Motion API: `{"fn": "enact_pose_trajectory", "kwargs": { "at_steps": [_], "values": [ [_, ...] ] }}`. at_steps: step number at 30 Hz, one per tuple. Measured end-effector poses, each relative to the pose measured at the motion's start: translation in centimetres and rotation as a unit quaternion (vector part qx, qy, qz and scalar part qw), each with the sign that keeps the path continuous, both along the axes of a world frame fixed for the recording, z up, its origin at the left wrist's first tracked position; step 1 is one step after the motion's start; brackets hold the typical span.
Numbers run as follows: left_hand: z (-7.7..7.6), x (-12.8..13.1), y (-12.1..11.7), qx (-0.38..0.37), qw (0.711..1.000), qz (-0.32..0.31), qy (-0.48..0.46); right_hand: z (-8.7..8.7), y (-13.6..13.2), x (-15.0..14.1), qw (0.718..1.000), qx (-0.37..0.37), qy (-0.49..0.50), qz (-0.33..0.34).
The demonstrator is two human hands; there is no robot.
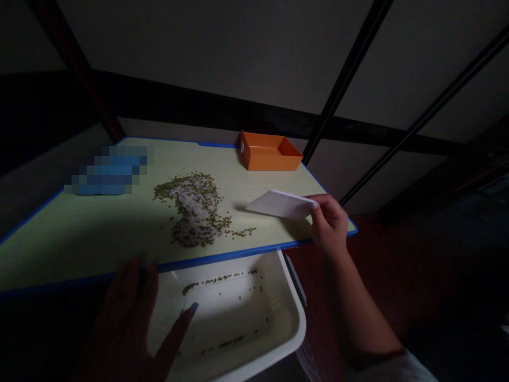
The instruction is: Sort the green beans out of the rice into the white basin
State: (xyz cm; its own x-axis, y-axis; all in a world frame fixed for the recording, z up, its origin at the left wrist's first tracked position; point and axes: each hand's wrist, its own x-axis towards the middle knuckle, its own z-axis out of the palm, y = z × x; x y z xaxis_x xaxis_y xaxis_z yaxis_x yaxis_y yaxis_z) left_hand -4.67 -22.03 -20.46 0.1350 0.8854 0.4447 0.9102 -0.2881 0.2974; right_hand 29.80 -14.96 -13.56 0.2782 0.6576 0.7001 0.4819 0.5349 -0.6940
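Observation:
In my right hand (pixel 329 220) is a thin white card (pixel 280 206), pinched by its right end and tilted just over the table. Left of the card lies a spread heap of small green and whitish grains (pixel 196 207) on the pale tabletop. My left hand (pixel 131 318), dark and in shadow, has its fingers apart at the table's front edge, thumb over the white basin (pixel 292 318). Nothing shows in its grip. A few green grains are scattered on the basin's floor and along its inner corners.
An orange open box (pixel 274 162) stands at the table's back right. A blurred-out blue item (pixel 109 172) lies at the back left. Blue edging (pixel 238 255) rims the pale table (pixel 99 228). Panelled doors (pixel 222 48) rise behind it, and a reddish floor (pixel 318 329) shows at right.

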Motion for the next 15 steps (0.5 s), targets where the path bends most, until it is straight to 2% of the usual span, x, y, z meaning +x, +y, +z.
{"fn": "enact_pose_trajectory", "kwargs": {
  "at_steps": [2,4,9,15],
  "values": [
    [0.0,0.0,0.0,-0.003,1.0,-0.003,0.001,0.1,0.9,0.7,0.998,-0.015,0.026,-0.057],
    [0.0,0.1,0.0,0.0,1.0,-0.004,0.0,0.2,1.7,1.5,0.995,-0.047,0.051,-0.074],
    [0.1,0.3,-0.2,-0.006,1.0,0.0,0.005,-0.1,2.7,2.3,0.985,-0.135,0.089,-0.061],
    [0.3,0.2,0.0,0.006,1.0,-0.005,-0.002,-0.1,2.9,1.0,0.976,-0.194,0.096,-0.029]
  ]
}}
